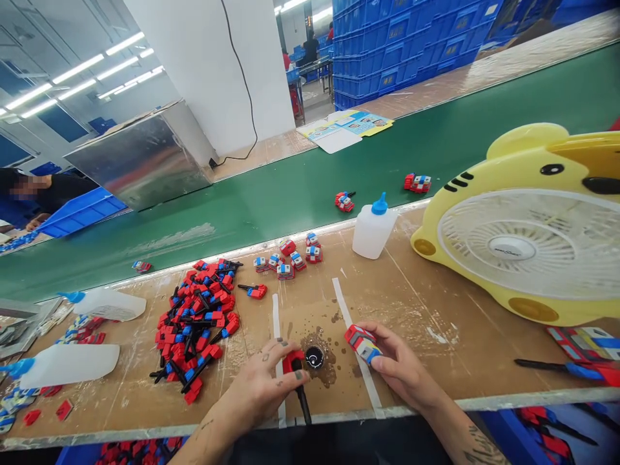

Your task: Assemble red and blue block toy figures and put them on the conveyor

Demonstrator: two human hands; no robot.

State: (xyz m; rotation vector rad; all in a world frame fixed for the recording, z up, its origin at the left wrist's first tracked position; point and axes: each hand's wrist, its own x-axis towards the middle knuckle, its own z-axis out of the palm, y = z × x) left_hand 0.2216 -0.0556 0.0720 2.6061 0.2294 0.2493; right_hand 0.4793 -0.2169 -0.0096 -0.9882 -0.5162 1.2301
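From the head camera, the left hand point(268, 381) pinched a red piece with a black stem point(296, 378), its tip just beside a small black glue pot point(314, 357) set in a stained patch of the workbench point(436, 310). The right hand point(397, 365) gripped a red, blue and white toy block point(362, 342) between thumb and fingers, near the pot. A heap of red and blue parts point(196, 320) lay to the left, finished blocks point(290, 258) sat by the green conveyor point(290, 187), and a glue bottle point(372, 227) stood beside a yellow fan point(533, 219). Judging from this, the pot could tip if the stem knocked it, and glue might smear onto the fingers, since both hands worked so close to it
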